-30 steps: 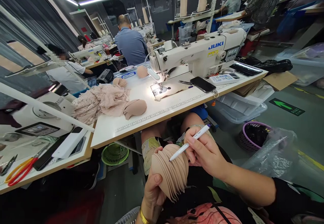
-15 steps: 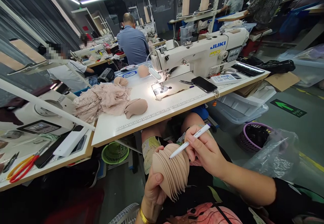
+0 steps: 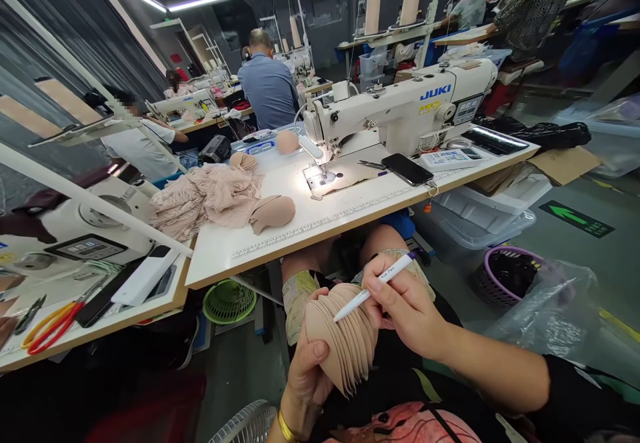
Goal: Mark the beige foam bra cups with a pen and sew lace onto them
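Over the lap, the left hand [image 3: 307, 369] stays clamped around the base of a fanned stack of beige bra cups [image 3: 345, 336], thumb pressed on the front cup. The right hand [image 3: 400, 299] keeps its pinch on a white pen [image 3: 373, 286], whose tip has edged slightly along the upper rims since a second ago and now rests on them; the stack itself has barely shifted. Beyond, the tabletop [image 3: 280, 243] carries more cups [image 3: 273, 211], lace fabric [image 3: 205, 196], a phone [image 3: 407, 169] and the sewing machine [image 3: 405, 106].
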`<state>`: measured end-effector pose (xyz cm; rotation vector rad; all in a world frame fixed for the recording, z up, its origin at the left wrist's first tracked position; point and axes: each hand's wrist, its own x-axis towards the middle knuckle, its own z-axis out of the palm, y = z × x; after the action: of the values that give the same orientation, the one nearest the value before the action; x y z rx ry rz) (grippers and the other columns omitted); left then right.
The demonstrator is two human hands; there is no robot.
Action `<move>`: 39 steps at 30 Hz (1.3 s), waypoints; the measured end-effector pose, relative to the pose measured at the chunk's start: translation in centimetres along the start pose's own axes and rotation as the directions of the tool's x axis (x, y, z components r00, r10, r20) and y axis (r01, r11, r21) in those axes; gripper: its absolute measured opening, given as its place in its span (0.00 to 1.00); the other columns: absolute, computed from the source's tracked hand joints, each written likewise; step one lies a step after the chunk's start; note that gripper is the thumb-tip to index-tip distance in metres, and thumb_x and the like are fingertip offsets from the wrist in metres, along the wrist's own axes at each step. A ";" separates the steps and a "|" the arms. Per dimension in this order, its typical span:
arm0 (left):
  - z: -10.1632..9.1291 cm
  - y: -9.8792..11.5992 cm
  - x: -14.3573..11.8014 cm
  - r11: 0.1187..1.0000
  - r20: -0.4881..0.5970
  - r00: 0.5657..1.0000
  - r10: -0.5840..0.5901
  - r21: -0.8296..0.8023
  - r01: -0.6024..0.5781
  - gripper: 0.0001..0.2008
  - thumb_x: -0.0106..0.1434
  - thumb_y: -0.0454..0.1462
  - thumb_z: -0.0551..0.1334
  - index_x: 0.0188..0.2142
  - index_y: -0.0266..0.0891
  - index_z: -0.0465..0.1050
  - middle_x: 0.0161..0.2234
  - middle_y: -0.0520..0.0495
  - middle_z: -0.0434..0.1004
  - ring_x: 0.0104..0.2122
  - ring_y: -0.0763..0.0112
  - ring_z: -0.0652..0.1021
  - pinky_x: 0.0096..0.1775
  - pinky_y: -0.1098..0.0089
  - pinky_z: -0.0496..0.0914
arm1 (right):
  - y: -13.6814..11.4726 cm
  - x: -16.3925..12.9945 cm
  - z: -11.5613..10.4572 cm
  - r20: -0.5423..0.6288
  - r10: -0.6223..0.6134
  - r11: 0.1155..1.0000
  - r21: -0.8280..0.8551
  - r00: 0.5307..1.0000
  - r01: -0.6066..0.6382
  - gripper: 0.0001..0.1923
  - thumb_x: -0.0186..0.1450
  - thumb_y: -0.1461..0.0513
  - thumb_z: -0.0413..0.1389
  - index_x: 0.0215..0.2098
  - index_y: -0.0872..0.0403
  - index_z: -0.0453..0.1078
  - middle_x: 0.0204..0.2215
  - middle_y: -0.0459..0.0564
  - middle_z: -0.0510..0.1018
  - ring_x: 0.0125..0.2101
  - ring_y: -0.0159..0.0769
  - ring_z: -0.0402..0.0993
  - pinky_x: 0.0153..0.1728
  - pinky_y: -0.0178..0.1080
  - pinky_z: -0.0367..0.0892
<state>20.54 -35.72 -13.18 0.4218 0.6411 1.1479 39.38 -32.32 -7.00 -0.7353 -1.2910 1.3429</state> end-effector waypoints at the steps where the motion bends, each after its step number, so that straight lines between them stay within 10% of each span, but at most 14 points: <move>1: 0.0 0.0 0.0 1.000 -0.001 1.000 -0.003 0.000 0.003 0.48 0.47 0.43 0.79 0.66 0.46 0.66 0.58 0.38 0.77 0.56 0.40 0.78 0.57 0.48 0.75 | 0.0 0.0 0.0 0.008 0.000 1.000 0.006 1.000 0.000 0.17 0.78 0.48 0.51 0.37 0.51 0.64 0.18 0.40 0.70 0.19 0.27 0.59 0.19 0.30 0.54; 39: 1.0 0.3 -0.1 1.000 0.137 0.991 -0.001 0.011 -0.001 0.35 0.52 0.43 0.76 0.59 0.48 0.69 0.58 0.41 0.75 0.59 0.37 0.75 0.60 0.44 0.70 | -0.1 -0.1 0.4 0.044 -0.008 1.000 -0.018 0.999 0.009 0.17 0.78 0.48 0.51 0.39 0.50 0.66 0.19 0.41 0.72 0.19 0.31 0.62 0.21 0.34 0.56</move>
<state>20.97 -35.73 -12.16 0.5057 0.5274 1.1051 39.06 -32.51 -6.85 -0.7163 -1.3413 1.3485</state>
